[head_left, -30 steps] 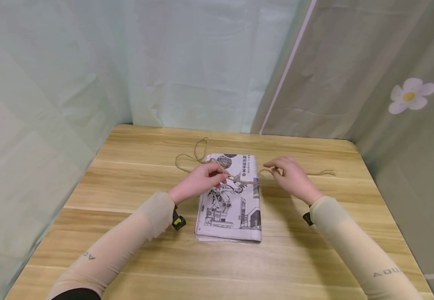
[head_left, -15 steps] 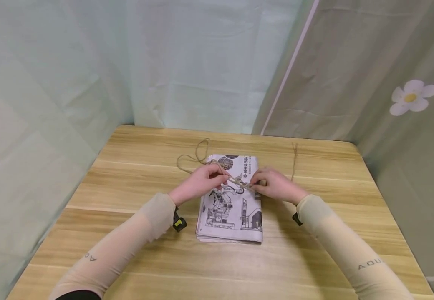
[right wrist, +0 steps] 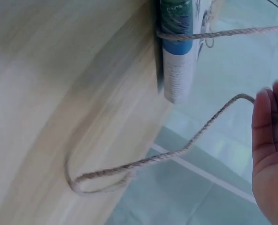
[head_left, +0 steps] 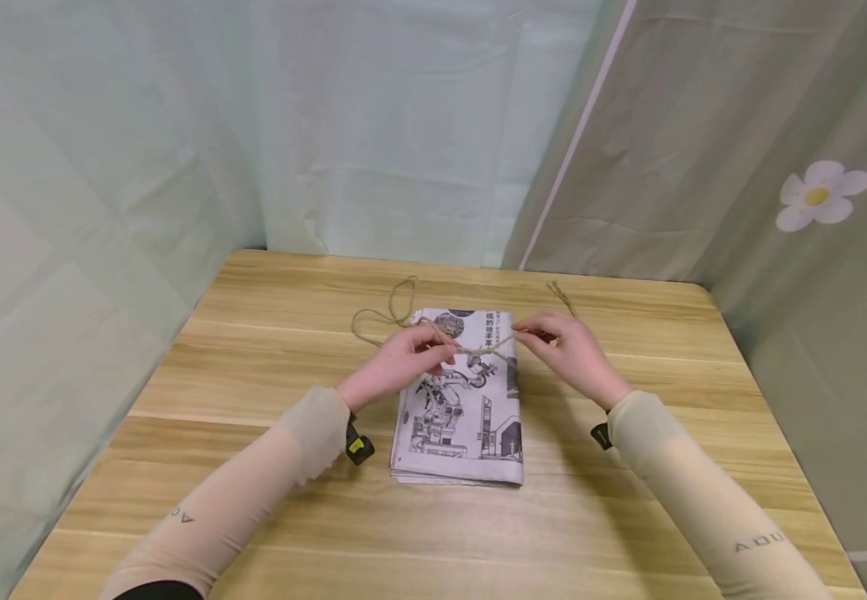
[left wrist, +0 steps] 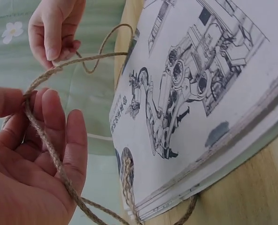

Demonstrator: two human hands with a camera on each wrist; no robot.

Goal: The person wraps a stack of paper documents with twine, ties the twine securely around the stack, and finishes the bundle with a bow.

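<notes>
A folded newspaper point(head_left: 459, 408) with printed drawings lies on the wooden table point(head_left: 268, 350); it also fills the left wrist view as the newspaper point(left wrist: 209, 89). A brown twine point(head_left: 478, 350) crosses its upper part. My left hand point(head_left: 403, 358) pinches the twine at the paper's left edge, and the twine point(left wrist: 45, 136) runs across its fingers. My right hand point(head_left: 561, 342) pinches the other end at the paper's upper right. In the right wrist view the twine point(right wrist: 176, 154) loops over the table from my right hand point(right wrist: 270, 140), past the newspaper's edge point(right wrist: 179, 51).
Loose loops of the twine point(head_left: 384, 312) lie on the table behind the left hand, and a short tail point(head_left: 561, 293) trails behind the right hand. Pale green curtains point(head_left: 403, 125) close in the table at the back and sides; one at the right bears a white flower point(head_left: 819, 193).
My right hand came in to the twine over the newspaper, took it, and has now drawn it up and to the right. The left hand has stayed where it was.
</notes>
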